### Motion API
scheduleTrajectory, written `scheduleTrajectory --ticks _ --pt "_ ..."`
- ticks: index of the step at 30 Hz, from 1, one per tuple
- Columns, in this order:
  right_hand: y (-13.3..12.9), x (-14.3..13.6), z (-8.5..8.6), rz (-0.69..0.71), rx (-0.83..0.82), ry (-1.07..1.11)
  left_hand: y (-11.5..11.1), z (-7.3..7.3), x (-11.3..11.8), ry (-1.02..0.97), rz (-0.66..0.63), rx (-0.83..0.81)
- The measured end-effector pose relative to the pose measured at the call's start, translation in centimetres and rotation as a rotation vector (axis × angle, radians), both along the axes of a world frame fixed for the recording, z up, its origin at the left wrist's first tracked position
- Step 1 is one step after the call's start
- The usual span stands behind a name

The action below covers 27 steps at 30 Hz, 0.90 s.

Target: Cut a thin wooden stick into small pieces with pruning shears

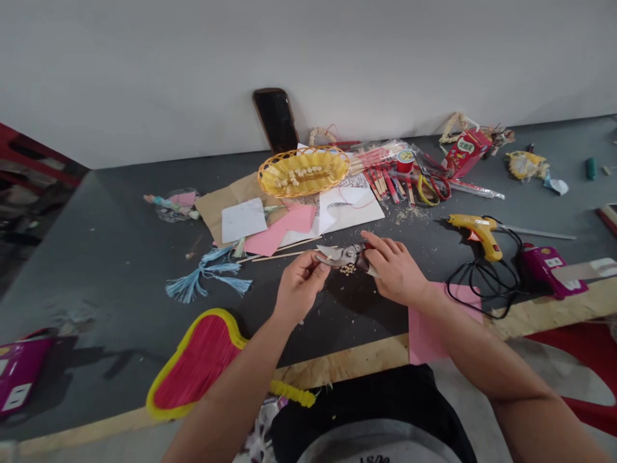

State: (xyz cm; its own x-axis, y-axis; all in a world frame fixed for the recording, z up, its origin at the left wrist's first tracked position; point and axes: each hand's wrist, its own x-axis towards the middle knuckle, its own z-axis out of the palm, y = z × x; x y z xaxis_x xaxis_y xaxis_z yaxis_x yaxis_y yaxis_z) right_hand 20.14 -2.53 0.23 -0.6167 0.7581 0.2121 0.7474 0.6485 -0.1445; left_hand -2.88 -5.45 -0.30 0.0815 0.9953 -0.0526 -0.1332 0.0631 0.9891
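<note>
Metal pruning shears [343,254] with parted jaws are in my right hand [393,267], whose fingers wrap around the handles. My left hand [301,283] pinches something too small to make out at the lower jaw's tip. Below the shears, a little heap of pale cut bits [348,269] lies on the dark table [144,270]. Thin sticks [284,255] rest just beyond my left hand. A blue tassel [207,273] lies to its left, and a pink and yellow fan-shaped piece [197,360] sits by my left forearm.
Farther back are a yellow basket [303,173], a phone [276,119] against the wall, pink paper [274,236] and scissors [428,191]. On the right lie a yellow glue gun [477,233], its black cable and a purple box [552,270]. Another pink sheet [427,334] lies under my right forearm.
</note>
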Motion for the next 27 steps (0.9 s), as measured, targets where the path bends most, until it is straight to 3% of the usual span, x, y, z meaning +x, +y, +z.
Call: scheduleTrajectory --ticks 12,27 --pt "-0.29 -0.3 -0.15 -0.016 -0.038 0.117 0.03 0.12 0.04 0.057 0.023 0.034" --pt "-0.75 -0.99 0.76 -0.109 -0.181 -0.039 -0.18 -0.56 0.1 0.061 0.02 0.003"
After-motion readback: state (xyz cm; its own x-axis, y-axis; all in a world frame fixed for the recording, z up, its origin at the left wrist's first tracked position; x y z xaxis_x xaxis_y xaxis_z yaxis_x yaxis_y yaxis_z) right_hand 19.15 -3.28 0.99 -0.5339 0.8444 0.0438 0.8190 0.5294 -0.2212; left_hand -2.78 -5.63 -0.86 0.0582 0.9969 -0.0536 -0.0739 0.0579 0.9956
